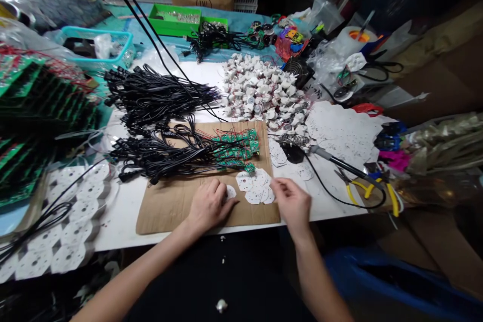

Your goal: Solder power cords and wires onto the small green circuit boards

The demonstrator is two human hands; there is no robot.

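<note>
My left hand (208,205) rests on a sheet of brown cardboard (166,211), its fingers curled over a small white circuit board (230,192) that shows past the fingertips. To its right lies a loose cluster of white circuit boards (256,186), overlapping one another. At the right edge of that cluster is my right hand (293,206), thumb and fingers pinched together; what they hold, if anything, is hidden. Just beyond both hands, small green circuit boards (236,146) with red wires lie joined to a bundle of black cables (169,153).
A soldering iron (339,162) points left, beside yellow-handled pliers (350,186). White wired parts (264,93) are heaped behind the cardboard. More black cables (158,90) lie back left. Panels of white boards (71,221) and stacked green boards (41,95) stand at left.
</note>
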